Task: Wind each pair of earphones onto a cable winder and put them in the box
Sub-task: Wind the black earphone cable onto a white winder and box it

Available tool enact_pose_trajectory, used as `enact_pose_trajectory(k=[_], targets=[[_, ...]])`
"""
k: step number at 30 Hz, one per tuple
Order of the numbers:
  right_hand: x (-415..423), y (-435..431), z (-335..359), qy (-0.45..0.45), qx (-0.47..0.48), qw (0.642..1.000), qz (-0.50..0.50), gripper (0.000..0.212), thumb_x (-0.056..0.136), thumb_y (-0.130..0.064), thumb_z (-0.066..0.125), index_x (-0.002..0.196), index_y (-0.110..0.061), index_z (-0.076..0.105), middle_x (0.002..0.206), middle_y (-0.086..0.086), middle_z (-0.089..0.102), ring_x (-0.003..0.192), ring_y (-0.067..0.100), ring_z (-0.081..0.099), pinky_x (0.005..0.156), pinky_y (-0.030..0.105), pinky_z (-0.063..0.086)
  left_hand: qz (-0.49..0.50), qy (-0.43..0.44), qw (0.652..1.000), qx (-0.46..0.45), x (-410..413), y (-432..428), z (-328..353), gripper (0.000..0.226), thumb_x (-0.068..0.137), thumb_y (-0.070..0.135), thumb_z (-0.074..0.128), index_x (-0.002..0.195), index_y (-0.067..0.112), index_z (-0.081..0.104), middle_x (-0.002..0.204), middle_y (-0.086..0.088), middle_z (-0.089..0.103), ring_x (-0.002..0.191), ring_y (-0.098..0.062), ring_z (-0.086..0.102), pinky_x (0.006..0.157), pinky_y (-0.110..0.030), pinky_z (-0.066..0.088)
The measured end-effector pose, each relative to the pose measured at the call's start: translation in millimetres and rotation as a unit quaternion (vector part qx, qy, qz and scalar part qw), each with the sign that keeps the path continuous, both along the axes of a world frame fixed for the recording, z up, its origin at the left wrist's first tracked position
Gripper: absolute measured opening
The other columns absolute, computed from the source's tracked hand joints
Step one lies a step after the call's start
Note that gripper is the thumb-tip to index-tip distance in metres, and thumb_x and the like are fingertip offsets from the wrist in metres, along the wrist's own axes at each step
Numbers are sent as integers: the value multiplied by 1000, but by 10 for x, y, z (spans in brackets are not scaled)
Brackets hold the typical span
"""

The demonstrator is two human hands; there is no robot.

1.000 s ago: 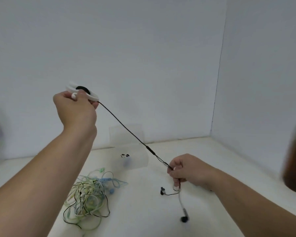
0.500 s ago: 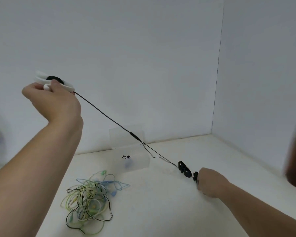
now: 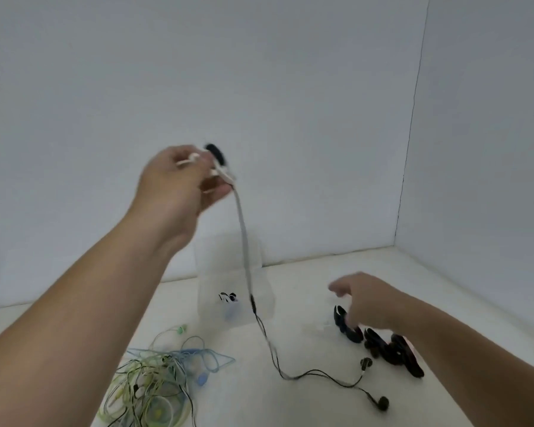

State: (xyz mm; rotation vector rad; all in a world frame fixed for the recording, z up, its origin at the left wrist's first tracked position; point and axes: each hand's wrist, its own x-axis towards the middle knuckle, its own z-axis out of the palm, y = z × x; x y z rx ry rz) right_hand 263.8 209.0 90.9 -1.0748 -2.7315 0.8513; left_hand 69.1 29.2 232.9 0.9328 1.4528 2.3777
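Left hand (image 3: 179, 180) grips the white winder (image 3: 219, 167) high so the earphone cable (image 3: 244, 241) hangs untangled; right hand (image 3: 367, 303), fingers loose and empty, hovers over spare black winders (image 3: 383, 346)

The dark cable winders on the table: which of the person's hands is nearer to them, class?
Right. The right hand is just above the dark cable winders, fingers relaxed. The left hand is raised high to their left, gripping a white winder.
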Motion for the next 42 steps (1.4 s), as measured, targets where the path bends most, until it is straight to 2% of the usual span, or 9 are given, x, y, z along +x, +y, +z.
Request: enact_pose_trajectory(k=[4, 8, 10, 14, 21, 25, 31, 37, 42], targets=[[-306, -314, 464, 283, -287, 911, 81, 54, 77, -8, 70, 128, -20, 59, 120, -4, 72, 122, 10, 60, 102, 28, 43, -120, -3, 992, -49, 197, 186, -56, 10, 100, 7, 54, 91, 8, 56, 77, -9, 66, 73, -25, 72, 63, -27, 60], [-333, -649, 799, 285, -400, 852, 181, 31, 96, -22, 54, 119, -5, 63, 94, 17, 74, 94, 31, 71, 92, 38, 52, -28, 17, 998, -62, 100, 223, -86, 10, 100, 11, 56, 106, 4, 56, 105, -21, 64, 78, -24, 71, 68, -28, 60], [-249, -740, 946, 294, -437, 835, 159, 45, 103, -34, 39, 103, 0, 68, 71, 17, 67, 70, 34, 70, 77, 40, 58, 56, 20, 996, -71, -39, 194, -145, 17, 99, 10, 57, 113, 3, 55, 118, -22, 61, 84, -26, 69, 73, -31, 61], [-47, -816, 1299, 358, -389, 845, 79, 42, 102, -40, 43, 86, -7, 65, 52, 0, 46, 43, 16, 46, 54, 29, 50, 83, -2, 988, -130, -236, 68, -422, 22, 98, 10, 58, 117, 1, 53, 126, -24, 55, 84, -29, 66, 71, -31, 61], [93, -992, 1733, 419, -242, 875, -17, 17, 96, -17, 59, 82, -8, 66, 54, -5, 34, 45, 10, 26, 44, 21, 25, 98, -47, 980, -168, -156, -115, -831, 20, 92, -1, 55, 112, -4, 54, 91, -11, 54, 61, -20, 60, 84, -41, 61], [166, -979, 1792, 398, -118, 909, -44, 16, 93, -15, 63, 85, -5, 71, 49, -6, 33, 46, 12, 25, 44, 23, 20, 118, -60, 981, -141, -135, -265, -858, 12, 92, 0, 55, 102, 5, 51, 91, -7, 51, 68, -24, 60, 82, -38, 59], [52, -924, 1563, 348, -99, 932, -42, 28, 97, -23, 57, 76, -13, 74, 75, 3, 68, 70, 18, 61, 74, 31, 50, 102, -51, 984, -136, -177, -304, -952, 24, 93, 5, 59, 116, -1, 54, 106, -12, 55, 77, -21, 63, 67, -28, 59], [-126, -794, 1178, 293, -59, 953, -56, 34, 97, -37, 56, 91, -8, 75, 94, 2, 77, 99, 19, 70, 84, 29, 50, -56, -30, 994, -88, 26, -298, -891, 8, 99, 7, 57, 106, 4, 57, 95, -16, 63, 80, -28, 69, 70, -30, 61], [-416, -783, 501, 251, -215, 944, 20, 39, 93, -50, 58, 103, -16, 73, 101, 1, 77, 102, 15, 70, 105, 37, 44, -164, -12, 980, -113, 124, -86, -1150, 9, 100, 5, 53, 108, 3, 56, 85, -17, 67, 73, -22, 70, 67, -27, 60]])
